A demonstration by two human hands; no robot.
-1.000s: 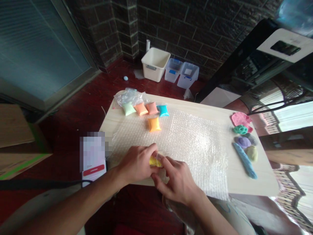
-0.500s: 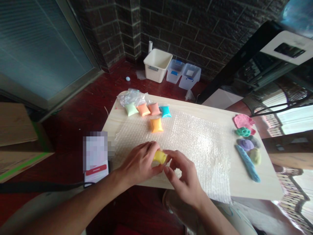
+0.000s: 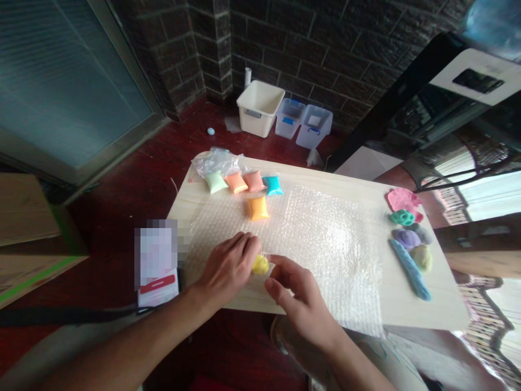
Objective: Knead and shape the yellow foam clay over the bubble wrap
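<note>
Close to the table's front edge, my left hand (image 3: 234, 263) is closed around a small packet of yellow clay (image 3: 260, 265). The clay bulges out on the right side of the fingers, and the rest of the packet is hidden under them. My right hand (image 3: 297, 290) is just to the right, thumb and index finger apart. Its index fingertip is at the packet's clear upper edge; whether it touches I cannot tell. Under the hands and beyond them lies a sheet of bubble wrap (image 3: 321, 255). Farther off on it sits an orange-yellow clay packet (image 3: 258, 208).
Pale green (image 3: 215, 182), orange (image 3: 236, 183), salmon (image 3: 254, 181) and blue (image 3: 273, 185) packets line the far side, beside a crumpled clear bag (image 3: 217, 162). Shaped clay pieces, including a blue roll (image 3: 410, 270), lie at the table's right end. Bins (image 3: 260, 108) stand on the floor.
My right thumb and index finger have parted and drawn slightly away from the yellow packet. My left hand has turned over it, and the clay looks more rounded now.
</note>
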